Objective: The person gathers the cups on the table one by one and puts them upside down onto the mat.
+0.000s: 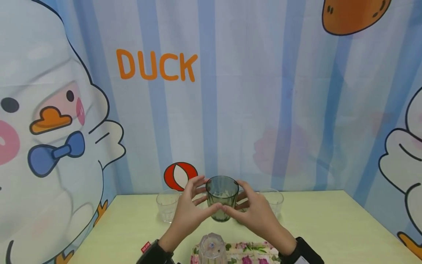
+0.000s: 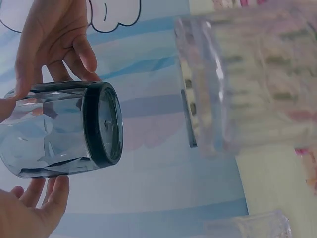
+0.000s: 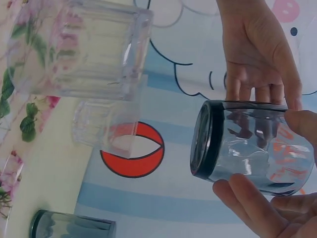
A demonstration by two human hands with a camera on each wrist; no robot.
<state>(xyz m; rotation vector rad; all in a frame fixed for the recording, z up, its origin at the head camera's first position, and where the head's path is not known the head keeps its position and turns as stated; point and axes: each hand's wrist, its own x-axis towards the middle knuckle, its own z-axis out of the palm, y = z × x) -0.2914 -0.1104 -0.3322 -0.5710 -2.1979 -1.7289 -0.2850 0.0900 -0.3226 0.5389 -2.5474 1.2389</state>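
Observation:
Between both hands, a grey-green tinted drinking glass is held upright above the table, mouth up. My left hand grips its left side, thumb in front and fingers spread along the far side. From the right, my right hand grips it the same way, with the thumbs meeting at the near face. In the left wrist view the tinted glass shows its round base; the right wrist view shows the glass between the fingers too. Below the hands, a clear ribbed glass stands upside down on a floral tray.
A clear glass stands behind my left hand, and another clear glass behind my right. A second tinted glass is partly hidden by the right hand in the head view. A striped duck-print curtain hangs behind the pale table.

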